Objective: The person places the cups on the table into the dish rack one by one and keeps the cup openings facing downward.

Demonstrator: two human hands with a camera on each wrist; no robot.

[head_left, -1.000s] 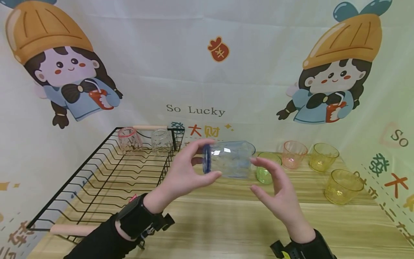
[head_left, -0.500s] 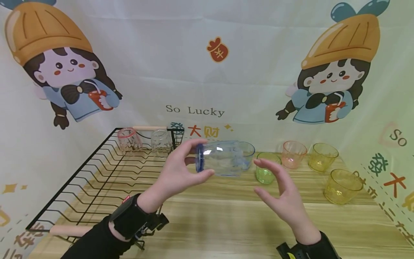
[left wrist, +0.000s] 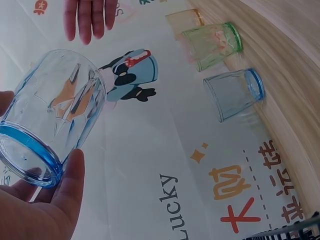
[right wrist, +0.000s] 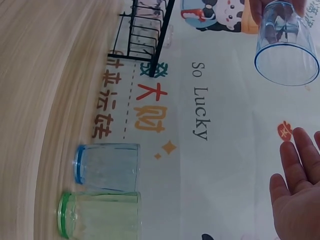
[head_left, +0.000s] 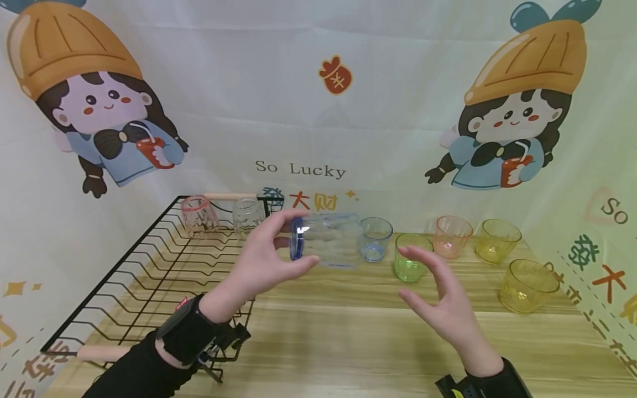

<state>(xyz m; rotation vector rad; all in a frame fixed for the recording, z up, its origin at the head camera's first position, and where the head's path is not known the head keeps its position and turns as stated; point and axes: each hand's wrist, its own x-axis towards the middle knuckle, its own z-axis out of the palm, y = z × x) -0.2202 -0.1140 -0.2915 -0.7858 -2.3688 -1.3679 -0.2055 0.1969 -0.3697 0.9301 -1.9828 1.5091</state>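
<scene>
My left hand (head_left: 266,254) grips a clear blue-tinted glass (head_left: 330,240) by its thick blue base. The glass lies on its side in the air, its mouth toward the right. In the left wrist view, thumb and fingers wrap the base of that glass (left wrist: 60,100). My right hand (head_left: 448,304) is apart from it, thumb and fingers spread, holding nothing. Beyond the hands a second blue glass (head_left: 375,240) stands upright on the table, beside a green glass (head_left: 410,265) that the right fingertips overlap in the head view.
A black wire dish rack (head_left: 154,276) stands at the left, with a pink-rimmed glass (head_left: 199,216) and a clear glass (head_left: 248,218) upside down at its far end. A pink glass (head_left: 452,237) and two yellow glasses (head_left: 497,242) stand at the right. A printed cloth (head_left: 388,110) hangs behind.
My left hand has carried the blue glass leftward toward the rack, uncovering the standing blue glass behind it. My right hand has drifted slightly right and down, away from the held glass.
</scene>
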